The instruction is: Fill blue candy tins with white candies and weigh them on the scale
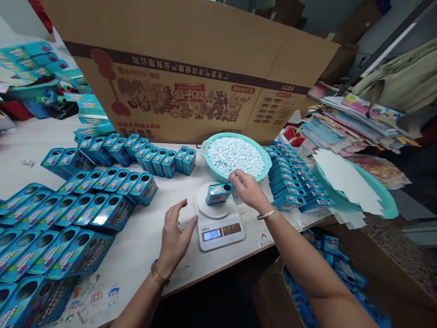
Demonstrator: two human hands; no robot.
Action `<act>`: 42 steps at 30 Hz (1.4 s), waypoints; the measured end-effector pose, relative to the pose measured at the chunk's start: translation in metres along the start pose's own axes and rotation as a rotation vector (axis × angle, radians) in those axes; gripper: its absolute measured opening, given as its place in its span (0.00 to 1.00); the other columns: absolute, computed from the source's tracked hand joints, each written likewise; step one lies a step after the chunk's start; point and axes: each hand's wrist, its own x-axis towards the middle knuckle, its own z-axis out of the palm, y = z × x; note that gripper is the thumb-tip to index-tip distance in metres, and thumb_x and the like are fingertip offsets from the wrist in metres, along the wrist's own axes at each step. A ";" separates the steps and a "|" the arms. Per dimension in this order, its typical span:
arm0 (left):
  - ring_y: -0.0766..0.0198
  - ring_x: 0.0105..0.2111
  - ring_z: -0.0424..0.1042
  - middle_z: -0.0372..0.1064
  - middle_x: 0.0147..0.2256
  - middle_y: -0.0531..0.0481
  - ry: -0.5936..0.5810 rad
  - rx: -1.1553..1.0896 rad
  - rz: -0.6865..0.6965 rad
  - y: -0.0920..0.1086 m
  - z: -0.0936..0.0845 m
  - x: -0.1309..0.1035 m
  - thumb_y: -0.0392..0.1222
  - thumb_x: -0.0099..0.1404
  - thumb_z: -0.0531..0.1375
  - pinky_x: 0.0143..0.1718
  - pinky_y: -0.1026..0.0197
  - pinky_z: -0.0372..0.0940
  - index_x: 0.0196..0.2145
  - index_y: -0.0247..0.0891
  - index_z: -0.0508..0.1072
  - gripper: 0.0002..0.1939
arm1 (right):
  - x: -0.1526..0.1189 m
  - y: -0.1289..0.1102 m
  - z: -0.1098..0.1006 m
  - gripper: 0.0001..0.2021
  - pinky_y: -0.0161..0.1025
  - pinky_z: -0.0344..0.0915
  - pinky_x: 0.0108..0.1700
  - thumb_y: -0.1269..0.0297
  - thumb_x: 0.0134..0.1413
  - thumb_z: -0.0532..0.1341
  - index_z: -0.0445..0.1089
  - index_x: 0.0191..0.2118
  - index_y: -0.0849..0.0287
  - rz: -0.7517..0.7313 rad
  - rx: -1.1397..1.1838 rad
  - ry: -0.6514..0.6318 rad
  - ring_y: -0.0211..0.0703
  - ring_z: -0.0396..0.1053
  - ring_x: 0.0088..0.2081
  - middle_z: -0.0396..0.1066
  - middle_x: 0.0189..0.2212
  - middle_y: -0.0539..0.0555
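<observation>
A blue tin (218,193) with a round hole at one end lies on the white plate of a kitchen scale (221,237), whose display is lit. My right hand (248,189) is at the tin's hole end, thumb and fingers pinched together; a pale speck shows at the fingertips, too small to name. Just behind it stands a turquoise bowl (209,167) full of small white and pale blue candies (235,155). My left hand (175,237) hovers left of the scale with nothing in it, thumb and fingers apart.
Rows of blue tins with open holes (92,209) cover the table's left side. More tins (287,177) stand right of the bowl. Behind rises a large cardboard box (191,45). A turquoise basin (385,200) sits right; below, an open carton holds many tins (331,246).
</observation>
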 end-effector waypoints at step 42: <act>0.50 0.55 0.63 0.65 0.53 0.40 -0.177 0.061 0.183 0.021 0.043 0.051 0.45 0.60 0.65 0.57 0.44 0.60 0.58 0.39 0.61 0.31 | -0.020 -0.009 -0.031 0.11 0.38 0.59 0.39 0.62 0.65 0.52 0.70 0.37 0.59 -0.069 -0.238 0.055 0.44 0.69 0.36 0.74 0.35 0.55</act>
